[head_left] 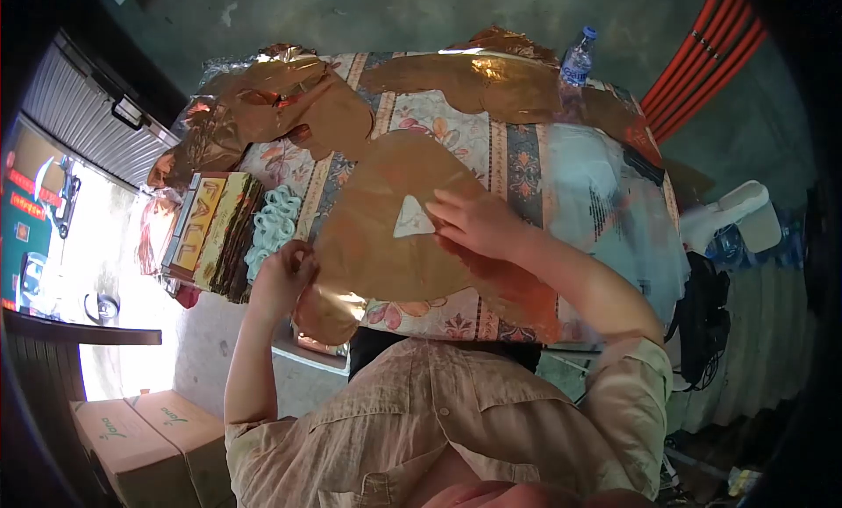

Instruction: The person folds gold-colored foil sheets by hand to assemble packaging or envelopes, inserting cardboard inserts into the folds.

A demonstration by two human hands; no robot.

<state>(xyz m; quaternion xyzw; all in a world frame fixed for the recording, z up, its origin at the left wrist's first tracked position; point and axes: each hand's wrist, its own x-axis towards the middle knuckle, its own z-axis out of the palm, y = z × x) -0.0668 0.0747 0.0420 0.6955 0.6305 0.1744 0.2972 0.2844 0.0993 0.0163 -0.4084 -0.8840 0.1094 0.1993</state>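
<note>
A copper-brown foil sheet (377, 262) with a rounded outline lies in front of me on the table. On its middle rests a small white triangular piece (410, 218). My right hand (478, 223) is flat over the sheet with its fingers stretched out, the fingertips beside the triangle's right edge. My left hand (285, 275) is at the sheet's left edge with curled fingers; whatever they pinch, if anything, is hidden. Close to that hand are a heap of pale mint loops (274, 223) and a stack of gold-patterned paper (219, 232).
More crumpled brown foil (263, 104) covers the far left, with another foil piece (491, 87) at the back. A water bottle (579, 56) stands at the far right corner. Clear plastic packaging (605, 210) lies on the right. Cardboard boxes (149, 429) sit on the floor, lower left.
</note>
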